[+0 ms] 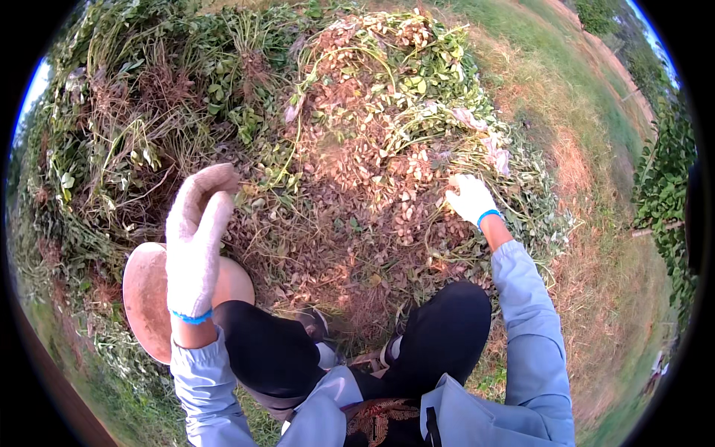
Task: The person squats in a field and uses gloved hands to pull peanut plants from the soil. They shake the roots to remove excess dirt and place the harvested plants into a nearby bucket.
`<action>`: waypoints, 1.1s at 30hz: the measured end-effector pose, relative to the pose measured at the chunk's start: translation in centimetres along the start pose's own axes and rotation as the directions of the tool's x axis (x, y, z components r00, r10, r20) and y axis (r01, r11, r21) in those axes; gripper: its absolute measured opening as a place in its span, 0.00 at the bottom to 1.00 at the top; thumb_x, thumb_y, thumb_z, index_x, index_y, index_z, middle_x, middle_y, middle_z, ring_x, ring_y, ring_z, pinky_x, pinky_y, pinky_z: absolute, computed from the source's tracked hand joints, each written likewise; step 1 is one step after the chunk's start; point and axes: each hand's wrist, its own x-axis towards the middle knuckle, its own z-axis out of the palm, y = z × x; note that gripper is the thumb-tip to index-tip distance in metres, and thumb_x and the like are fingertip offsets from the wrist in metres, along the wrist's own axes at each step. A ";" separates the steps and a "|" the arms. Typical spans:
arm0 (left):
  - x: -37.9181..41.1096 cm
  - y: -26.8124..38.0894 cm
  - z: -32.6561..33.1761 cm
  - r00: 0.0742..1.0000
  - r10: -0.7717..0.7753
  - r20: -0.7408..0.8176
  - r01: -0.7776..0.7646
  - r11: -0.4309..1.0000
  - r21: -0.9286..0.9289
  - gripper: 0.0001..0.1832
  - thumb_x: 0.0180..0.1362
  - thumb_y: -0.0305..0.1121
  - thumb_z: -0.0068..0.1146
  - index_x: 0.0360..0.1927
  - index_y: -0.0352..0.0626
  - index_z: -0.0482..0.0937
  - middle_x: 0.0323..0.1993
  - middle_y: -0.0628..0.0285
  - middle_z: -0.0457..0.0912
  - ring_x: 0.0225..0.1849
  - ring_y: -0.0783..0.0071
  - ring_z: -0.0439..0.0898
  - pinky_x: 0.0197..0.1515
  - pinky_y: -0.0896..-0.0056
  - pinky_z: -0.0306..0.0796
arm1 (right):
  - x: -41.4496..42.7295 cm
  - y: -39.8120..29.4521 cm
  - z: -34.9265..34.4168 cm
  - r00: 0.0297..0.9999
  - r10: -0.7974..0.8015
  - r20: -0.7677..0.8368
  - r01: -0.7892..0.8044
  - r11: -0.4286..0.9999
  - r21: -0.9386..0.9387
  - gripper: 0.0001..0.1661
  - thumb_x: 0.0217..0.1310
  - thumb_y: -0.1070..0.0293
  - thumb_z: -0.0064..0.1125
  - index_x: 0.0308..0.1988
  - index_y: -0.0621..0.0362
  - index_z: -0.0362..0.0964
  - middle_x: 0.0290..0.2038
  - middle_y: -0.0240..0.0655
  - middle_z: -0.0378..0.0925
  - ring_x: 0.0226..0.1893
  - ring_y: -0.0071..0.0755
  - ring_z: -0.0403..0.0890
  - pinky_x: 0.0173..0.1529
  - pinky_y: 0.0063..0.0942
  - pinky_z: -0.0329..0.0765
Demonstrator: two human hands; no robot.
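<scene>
My left hand (195, 246), in a white knitted glove with a blue cuff, is raised near my left knee. Its fingers curve forward, apart from the thumb, and I see nothing between them. Below and behind it shows a round tan object (146, 299), partly covered by the hand; whether it is a basin or a hat is unclear. My right hand (473, 196), gloved the same way, is at the pulled peanut plants (455, 148) on the right. Its fingertips meet the stems, but their grip is hidden. Clusters of peanut pods (408, 215) lie just left of it.
A large heap of uprooted peanut plants (151, 84) rises at the left. More pods (413, 31) show at the far end. My bent knees (458, 324) frame the leaf litter (313, 240). Dry grass (592, 290) and a leafy bush (665, 184) lie to the right.
</scene>
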 end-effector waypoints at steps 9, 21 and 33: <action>1.9 -7.1 7.6 0.989 0.008 0.151 -0.066 0.922 0.381 0.11 0.66 0.26 0.55 0.49 0.36 0.81 0.43 0.59 0.84 0.46 0.72 0.83 0.52 0.71 0.75 | 10.9 0.5 5.3 0.997 -0.010 0.070 0.046 0.844 -0.535 0.42 0.56 0.60 0.68 0.68 0.53 0.62 0.56 0.41 0.76 0.55 0.48 0.78 0.58 0.42 0.77; 3.7 -7.0 6.7 0.977 0.025 0.211 -0.122 0.878 0.462 0.09 0.63 0.26 0.57 0.45 0.38 0.82 0.37 0.54 0.83 0.40 0.61 0.84 0.46 0.65 0.76 | 10.3 -1.9 11.4 0.900 -0.324 0.292 0.426 0.798 -0.427 0.25 0.51 0.69 0.62 0.52 0.51 0.78 0.40 0.36 0.80 0.45 0.44 0.80 0.49 0.42 0.71; 2.4 -7.5 5.4 0.968 0.087 0.234 -0.203 0.820 0.535 0.07 0.62 0.31 0.58 0.41 0.43 0.83 0.35 0.54 0.84 0.41 0.53 0.84 0.45 0.57 0.76 | 6.6 -4.7 3.7 0.961 -0.265 -0.076 0.234 0.930 -0.284 0.31 0.50 0.64 0.65 0.57 0.42 0.77 0.37 0.37 0.86 0.39 0.42 0.85 0.47 0.42 0.75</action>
